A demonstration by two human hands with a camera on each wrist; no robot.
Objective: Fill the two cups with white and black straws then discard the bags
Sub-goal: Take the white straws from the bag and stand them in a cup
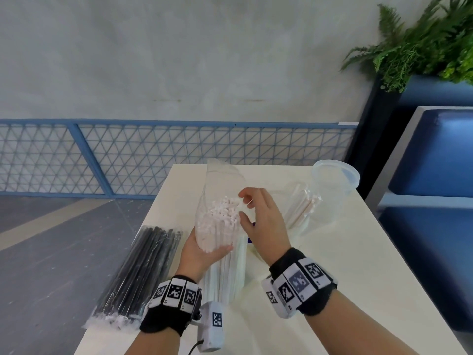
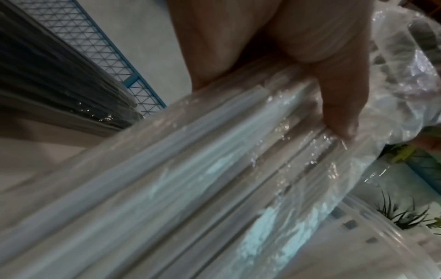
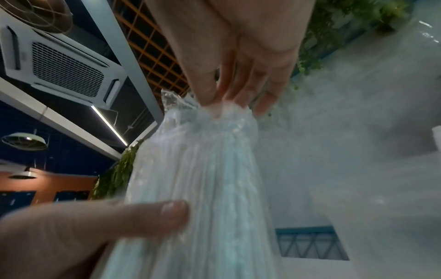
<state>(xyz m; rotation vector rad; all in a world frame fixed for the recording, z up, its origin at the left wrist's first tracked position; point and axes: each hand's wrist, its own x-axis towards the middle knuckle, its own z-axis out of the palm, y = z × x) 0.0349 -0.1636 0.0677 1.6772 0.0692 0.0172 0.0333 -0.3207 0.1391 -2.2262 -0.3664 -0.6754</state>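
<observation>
A clear bag of white straws [image 1: 220,226] stands tilted over the cream table [image 1: 332,265], its open top pointing up and away. My left hand [image 1: 202,252] grips the bag around its middle from the left; in the left wrist view the thumb [image 2: 334,94] lies across the bag [image 2: 190,169]. My right hand [image 1: 243,204] pinches the bag near the straw ends; in the right wrist view its fingertips [image 3: 226,105] and thumb hold the crinkled plastic [image 3: 214,236]. A sealed bag of black straws [image 1: 143,272] lies at the table's left edge. One clear cup [image 1: 299,208] holds several white straws; another clear cup [image 1: 335,183] holds nothing.
The black straw bag overhangs the table's left edge, above grey floor. A blue mesh railing [image 1: 153,155] runs behind the table. A blue bench [image 1: 435,162] and a planter with ferns [image 1: 422,47] stand to the right.
</observation>
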